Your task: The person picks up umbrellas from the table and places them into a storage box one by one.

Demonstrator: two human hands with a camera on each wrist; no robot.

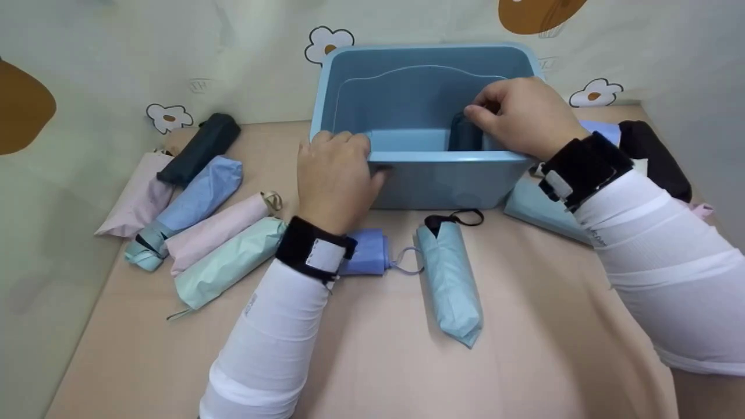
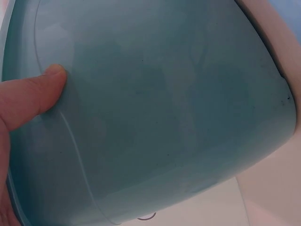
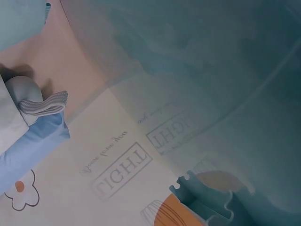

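A light blue plastic bin (image 1: 448, 180) stands at the back of the table. My left hand (image 1: 337, 174) grips its front left rim, fingers over the edge; in the left wrist view the thumb (image 2: 44, 94) presses on the outer wall (image 2: 155, 103). Inside the bin, at the right, a dark teal folded umbrella (image 1: 465, 132) stands upright, its lower end hidden by the front wall. My right hand (image 1: 521, 113) reaches over the right side and pinches the umbrella's top. The right wrist view shows the bin's outside wall (image 3: 225, 80) but not the fingers.
Before the bin lie a light blue folded umbrella (image 1: 451, 279) and a violet one (image 1: 366, 252), partly behind my left wrist. Several folded umbrellas, including a mint one (image 1: 230, 262), lie at left. More, including a black one (image 1: 655, 157), lie right, partly under my right forearm.
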